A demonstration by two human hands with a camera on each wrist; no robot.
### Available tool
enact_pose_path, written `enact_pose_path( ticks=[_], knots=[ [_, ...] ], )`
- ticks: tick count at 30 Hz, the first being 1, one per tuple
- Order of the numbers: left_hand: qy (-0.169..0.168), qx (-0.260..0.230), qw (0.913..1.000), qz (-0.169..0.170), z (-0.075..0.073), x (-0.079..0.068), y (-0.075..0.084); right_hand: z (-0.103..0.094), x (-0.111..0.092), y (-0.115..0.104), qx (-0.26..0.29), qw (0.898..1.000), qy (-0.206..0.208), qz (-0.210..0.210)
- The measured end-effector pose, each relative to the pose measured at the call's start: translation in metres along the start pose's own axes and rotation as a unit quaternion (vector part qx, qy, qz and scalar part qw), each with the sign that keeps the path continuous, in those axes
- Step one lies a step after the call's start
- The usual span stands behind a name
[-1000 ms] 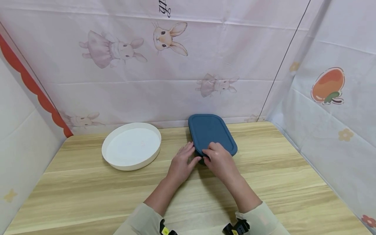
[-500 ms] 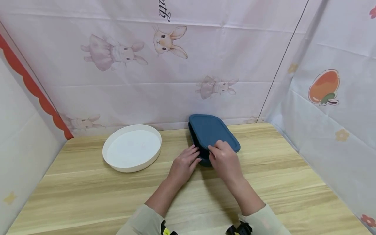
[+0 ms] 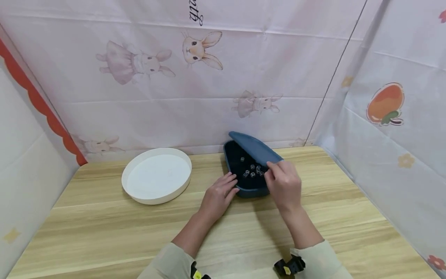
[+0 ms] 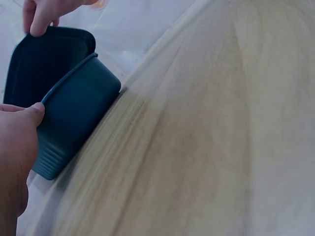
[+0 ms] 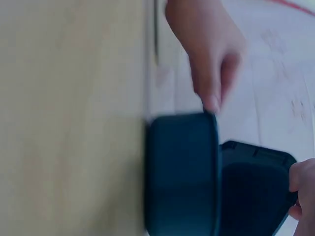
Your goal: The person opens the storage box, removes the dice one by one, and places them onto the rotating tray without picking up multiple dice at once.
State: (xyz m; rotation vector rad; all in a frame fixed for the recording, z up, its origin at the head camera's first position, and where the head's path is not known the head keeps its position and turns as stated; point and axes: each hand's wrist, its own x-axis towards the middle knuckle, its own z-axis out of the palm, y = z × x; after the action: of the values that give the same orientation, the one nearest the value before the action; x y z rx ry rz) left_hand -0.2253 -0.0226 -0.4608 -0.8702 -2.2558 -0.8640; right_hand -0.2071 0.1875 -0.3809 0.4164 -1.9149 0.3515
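Rear cloth (image 3: 278, 54): pinkish white, creased in level folds, printed with rabbits lying sideways (the lettering, too, is turned on end).
Red trim (image 3: 48, 116): scalloped, slanting down the left side to the table's back corner.
Right cloth (image 3: 379, 155): whiter, with an orange fruit and small flowers.
Table (image 3: 115, 232): pale wood with yellowish grain, reaching back to the foot of the rear cloth.
White tray (image 3: 158, 174): round, low-walled, flat on the left half of the table near its back edge.
Blue box (image 3: 252, 193): on the table right of the tray; dark cubes (image 3: 252, 174) with pale marks (dice, by the look of them) lie scattered inside.
Lid (image 3: 258, 147): blue, tilted up over the box's right part; I cannot tell whether it touches the rim.
Left hand (image 3: 216, 195): grip clamped on the box's near left corner, thumb on the near side.
Right hand (image 3: 286, 184): grip pinched together on the lid's near edge.
Sleeves (image 3: 168, 261): pale, ending short of the wrists.
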Motion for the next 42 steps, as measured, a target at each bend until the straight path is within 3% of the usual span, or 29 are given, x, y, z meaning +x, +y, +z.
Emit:
enact_pose_path(
  ticks=[4, 8, 11, 14, 17, 19, 21, 25, 27, 30, 32, 35, 42],
  knots=[
    [-0.017, -0.005, 0.9996, -0.022, 0.001, 0.001, 0.002, -0.003, 0.005, 0.023, 0.01, 0.997, 0.053, 0.053],
    [-0.021, 0.0, 0.9993, -0.03, 0.001, 0.001, 0.003, -0.007, 0.006, 0.041, 0.034, 0.987, 0.092, 0.126],
    [-0.02, 0.006, 0.9994, -0.027, 0.002, 0.001, 0.002, -0.011, 0.005, 0.051, 0.06, 0.97, 0.115, 0.205],
    [-0.019, 0.005, 0.9994, -0.028, 0.002, 0.001, 0.001, -0.015, 0.004, 0.06, 0.091, 0.944, 0.127, 0.291],
    [-0.023, 0.006, 0.9992, -0.032, 0.001, 0.001, 0.001, -0.021, 0.001, 0.069, 0.116, 0.909, 0.121, 0.381],
    [-0.027, 0.007, 0.999, -0.034, 0.001, 0.001, 0.001, -0.026, 0.0, 0.076, 0.155, 0.873, 0.118, 0.446],
    [-0.029, 0.006, 0.9989, -0.035, 0.001, 0.001, 0.001, -0.031, -0.002, 0.085, 0.202, 0.827, 0.126, 0.51],
    [-0.031, 0.003, 0.9989, -0.035, 0.0, 0.001, 0.002, -0.043, -0.006, 0.104, 0.301, 0.717, 0.158, 0.609],
    [-0.031, 0.0, 0.9989, -0.036, 0.0, 0.001, 0.003, -0.05, -0.01, 0.114, 0.324, 0.675, 0.159, 0.644],
    [-0.032, -0.001, 0.9988, -0.036, 0.0, 0.0, 0.003, -0.057, -0.017, 0.127, 0.347, 0.625, 0.155, 0.682],
    [-0.032, -0.002, 0.9987, -0.039, 0.001, 0.0, 0.002, -0.06, -0.022, 0.134, 0.357, 0.605, 0.143, 0.697],
    [-0.032, -0.005, 0.9985, -0.045, 0.001, 0.0, 0.002, -0.062, -0.031, 0.141, 0.367, 0.588, 0.121, 0.711],
    [-0.031, -0.007, 0.9981, -0.053, 0.002, 0.0, 0.003, -0.058, -0.051, 0.153, 0.355, 0.57, 0.073, 0.738]
  ],
)
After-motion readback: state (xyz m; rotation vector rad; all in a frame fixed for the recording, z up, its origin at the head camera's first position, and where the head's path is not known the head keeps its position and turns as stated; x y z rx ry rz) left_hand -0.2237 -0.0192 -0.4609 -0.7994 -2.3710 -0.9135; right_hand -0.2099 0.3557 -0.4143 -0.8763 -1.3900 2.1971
